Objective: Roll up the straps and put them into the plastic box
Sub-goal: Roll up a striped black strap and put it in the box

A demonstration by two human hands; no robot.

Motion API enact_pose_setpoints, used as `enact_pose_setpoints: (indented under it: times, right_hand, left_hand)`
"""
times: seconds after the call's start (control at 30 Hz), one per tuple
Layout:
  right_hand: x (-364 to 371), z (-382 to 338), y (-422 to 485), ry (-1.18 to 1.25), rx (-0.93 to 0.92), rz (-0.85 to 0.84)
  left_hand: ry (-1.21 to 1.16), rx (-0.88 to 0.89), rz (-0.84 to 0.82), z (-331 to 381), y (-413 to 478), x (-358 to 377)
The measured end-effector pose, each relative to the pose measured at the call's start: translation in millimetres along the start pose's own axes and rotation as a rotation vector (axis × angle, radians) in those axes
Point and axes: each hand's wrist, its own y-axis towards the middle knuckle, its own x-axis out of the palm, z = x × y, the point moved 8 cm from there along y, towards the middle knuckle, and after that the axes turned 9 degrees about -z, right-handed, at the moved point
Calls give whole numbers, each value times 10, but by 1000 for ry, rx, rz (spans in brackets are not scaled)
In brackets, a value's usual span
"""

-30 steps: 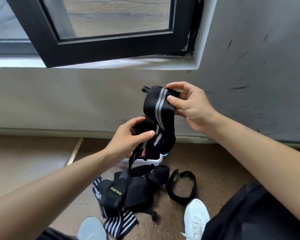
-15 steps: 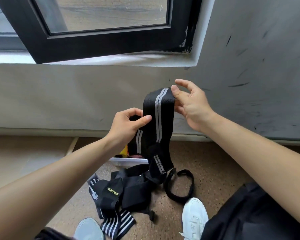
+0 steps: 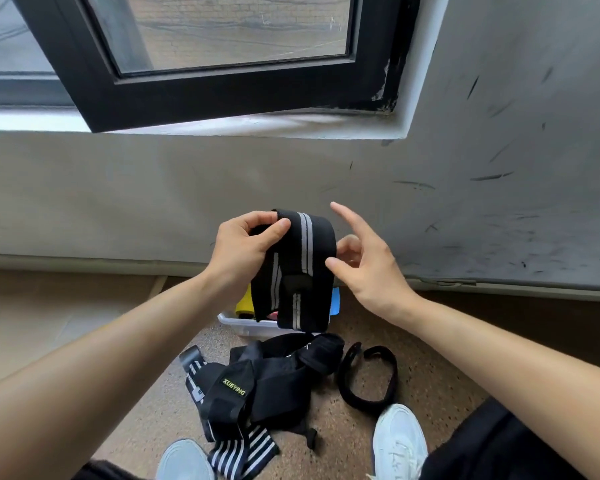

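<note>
A: Where's the strap (image 3: 305, 251)?
B: Draped from the left hand (image 3: 245, 245), which pinches its top fold — both tails hang straight down over the plastic box (image 3: 246, 325)
A: And the right hand (image 3: 371, 268)?
B: Fingers spread, holding nothing, just beside the strap's right edge

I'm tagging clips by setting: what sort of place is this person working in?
Probably a bare indoor room, seen from low down: a scuffed grey wall, a black-framed window set in it, and a speckled floor strewn with straps beside a plastic box.
</note>
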Motion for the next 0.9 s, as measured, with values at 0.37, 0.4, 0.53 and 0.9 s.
enact_pose_setpoints:
  times: [0.37,0.4,0.53,0.9]
  right_hand:
    - [-496,-118,172,302,31,227]
    - [-517,-117,165,296,25,231]
    - [-466,-106,111,302,15,156]
    - [-280,-56,85,207,26,15]
  left_hand:
    - [176,-63,-173,-179,-122,260]
    - [190,-57,-165,-164,-114,263]
    - [138,-58,-129,-132,-98,268]
    - [524,202,-86,153,-122,187]
